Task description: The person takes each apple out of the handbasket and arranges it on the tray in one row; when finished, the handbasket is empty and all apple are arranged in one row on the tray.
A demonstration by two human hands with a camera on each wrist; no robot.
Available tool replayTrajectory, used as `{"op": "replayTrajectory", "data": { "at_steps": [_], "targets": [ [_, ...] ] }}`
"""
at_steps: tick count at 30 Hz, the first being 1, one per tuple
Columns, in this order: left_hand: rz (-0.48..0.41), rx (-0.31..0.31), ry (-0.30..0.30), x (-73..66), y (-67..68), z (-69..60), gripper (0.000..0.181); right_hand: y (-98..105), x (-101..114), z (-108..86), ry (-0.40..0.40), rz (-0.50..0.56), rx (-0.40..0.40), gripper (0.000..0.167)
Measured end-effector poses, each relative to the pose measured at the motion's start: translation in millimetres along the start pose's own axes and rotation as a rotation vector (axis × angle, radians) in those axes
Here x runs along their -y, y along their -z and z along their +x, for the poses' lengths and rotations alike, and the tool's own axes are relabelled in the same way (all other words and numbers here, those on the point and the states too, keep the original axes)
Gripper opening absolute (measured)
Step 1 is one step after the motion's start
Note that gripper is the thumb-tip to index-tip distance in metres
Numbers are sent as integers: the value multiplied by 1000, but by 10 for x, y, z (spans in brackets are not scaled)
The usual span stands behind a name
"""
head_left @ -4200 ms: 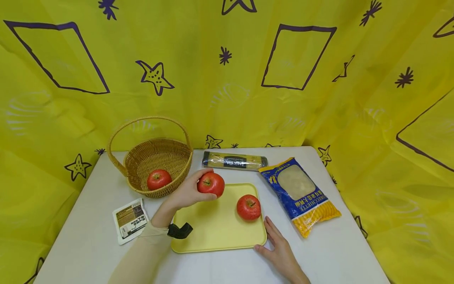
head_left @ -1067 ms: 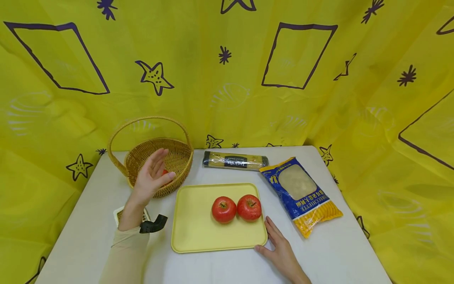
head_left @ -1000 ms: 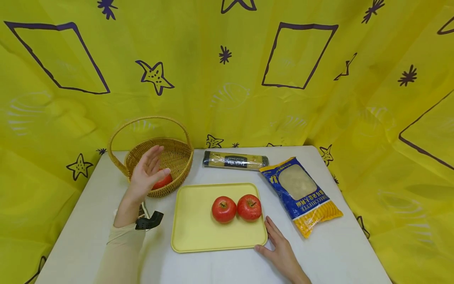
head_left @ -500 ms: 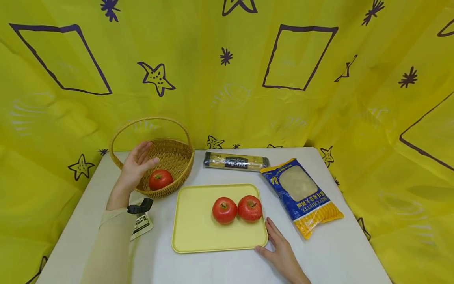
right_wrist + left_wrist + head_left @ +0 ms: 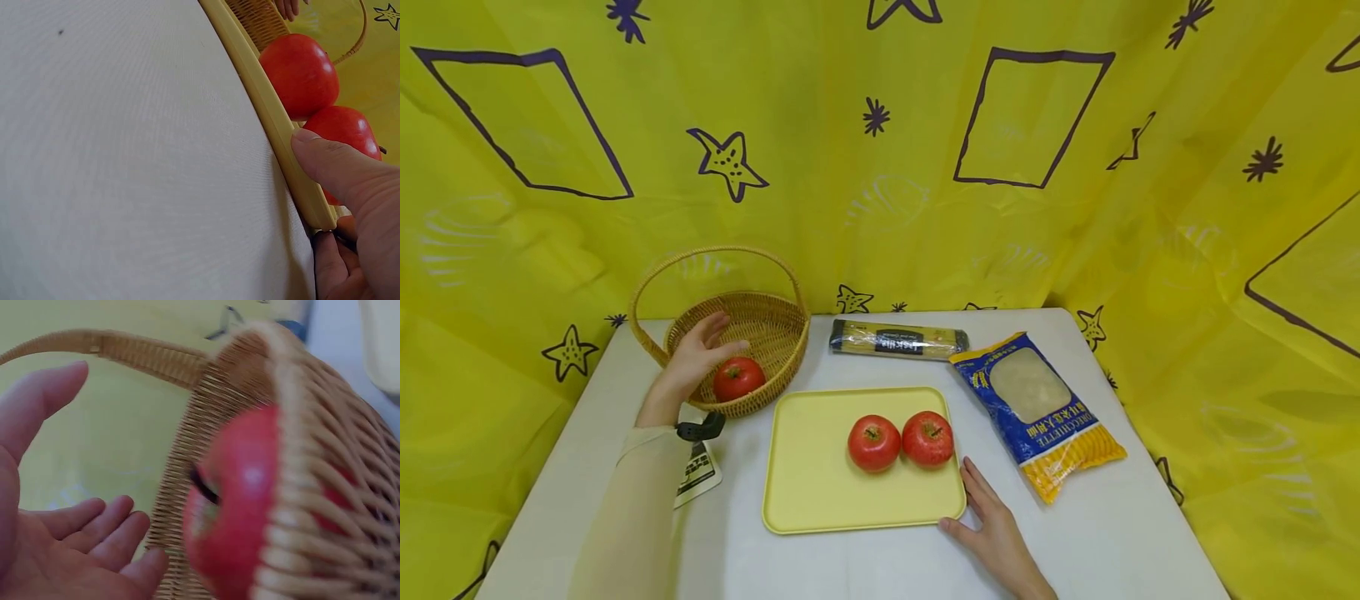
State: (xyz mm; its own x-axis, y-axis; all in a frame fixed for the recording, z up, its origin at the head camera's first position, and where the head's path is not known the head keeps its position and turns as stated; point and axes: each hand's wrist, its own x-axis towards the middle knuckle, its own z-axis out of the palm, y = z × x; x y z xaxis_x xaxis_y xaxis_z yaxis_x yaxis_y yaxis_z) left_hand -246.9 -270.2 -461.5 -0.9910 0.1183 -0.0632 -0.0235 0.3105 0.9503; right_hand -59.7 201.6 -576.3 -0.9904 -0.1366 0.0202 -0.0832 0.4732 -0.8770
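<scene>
My left hand [image 5: 694, 362] reaches over the near left rim of a wicker basket [image 5: 778, 337], its fingers spread beside a red apple [image 5: 740, 381] inside. In the left wrist view a gap separates the hand [image 5: 75, 565] from that apple [image 5: 240, 506]. Two more red apples lie side by side on a yellow tray [image 5: 820, 504], one left [image 5: 874, 444] and one right [image 5: 928, 440]. At the tray's near right corner, my right hand [image 5: 996, 533] holds the edge. The right wrist view shows its thumb [image 5: 331, 159] against the rim and fingers around the corner.
A tall handle [image 5: 718, 248] arches over the basket. Behind the tray lies a clear-wrapped pasta pack [image 5: 898, 340]; a blue and yellow orecchiette bag [image 5: 1037, 412] is to its right. A flat white packet [image 5: 700, 475] is partly under the left forearm. Yellow curtain [image 5: 820, 167] surrounds the white table.
The left hand set an apple on the tray beside the other, let go, and moved left to the basket, lately lowering toward the apple there. The right hand has stayed at the tray corner.
</scene>
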Motion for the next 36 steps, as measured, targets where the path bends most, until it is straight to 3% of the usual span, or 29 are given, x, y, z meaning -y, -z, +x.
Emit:
{"op": "replayTrajectory", "data": {
  "at_steps": [4, 15, 22, 29, 36],
  "targets": [
    [71, 44, 42, 53, -8, 30, 96, 0, 2, -3, -3, 17, 5, 86],
    [230, 88, 92, 103, -29, 33, 98, -4, -2, -8, -4, 18, -6, 86],
    [258, 140, 86, 168, -43, 14, 96, -3, -6, -9, 5, 17, -11, 85],
    [305, 198, 127, 174, -45, 9, 97, -2, -19, -1, -3, 28, -1, 87],
    [371, 244, 81, 189, -55, 41, 90, 3, -10, 9, -40, 31, 11, 88]
  ]
}}
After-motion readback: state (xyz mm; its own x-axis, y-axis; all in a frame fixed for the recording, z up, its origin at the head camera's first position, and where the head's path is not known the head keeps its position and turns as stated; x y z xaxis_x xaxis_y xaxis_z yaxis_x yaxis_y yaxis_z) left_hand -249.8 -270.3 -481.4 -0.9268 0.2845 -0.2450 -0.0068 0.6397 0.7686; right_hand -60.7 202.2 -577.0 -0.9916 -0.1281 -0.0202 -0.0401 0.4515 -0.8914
